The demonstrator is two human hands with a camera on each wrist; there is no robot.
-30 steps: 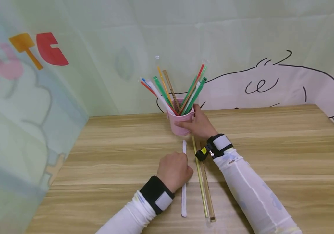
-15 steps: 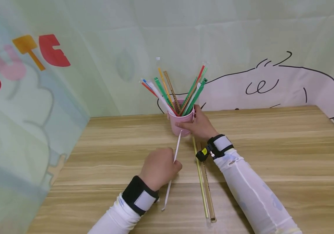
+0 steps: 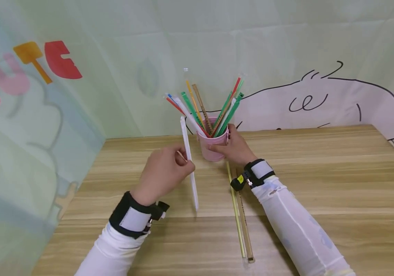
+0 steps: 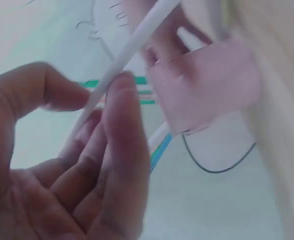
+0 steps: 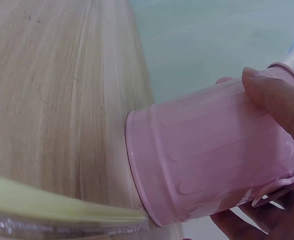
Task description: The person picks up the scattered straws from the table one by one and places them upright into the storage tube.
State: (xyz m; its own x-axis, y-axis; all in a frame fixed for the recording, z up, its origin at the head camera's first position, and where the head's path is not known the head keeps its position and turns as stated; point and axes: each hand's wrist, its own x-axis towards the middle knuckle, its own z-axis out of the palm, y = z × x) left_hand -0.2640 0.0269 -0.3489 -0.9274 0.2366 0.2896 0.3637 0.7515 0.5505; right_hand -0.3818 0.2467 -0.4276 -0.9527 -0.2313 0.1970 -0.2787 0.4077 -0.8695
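Note:
My left hand (image 3: 164, 170) pinches a white wrapped straw (image 3: 189, 163) near its middle, between thumb and index finger. The straw stands nearly upright above the table, left of a pink bucket (image 3: 210, 148). In the left wrist view, the thumb and fingertips meet on the straw (image 4: 132, 47). My right hand (image 3: 236, 147) grips the bucket's right side, with the thumb across its front and fingers around the back, as the right wrist view shows. Several wrapped straws (image 3: 197, 111) in green, red, white, brown and orange lean out of the bucket, which stands upright on the table.
A yellow straw (image 3: 237, 214) and a brown straw (image 3: 245, 222) lie side by side on the wooden table (image 3: 321, 184), in front of the bucket. A printed cloth backdrop (image 3: 121, 76) rises along the table's back and left edges.
My left hand has lifted the white straw off the table, moved it left and towards the bucket, and tipped it up. The right hand keeps its grip on the bucket.

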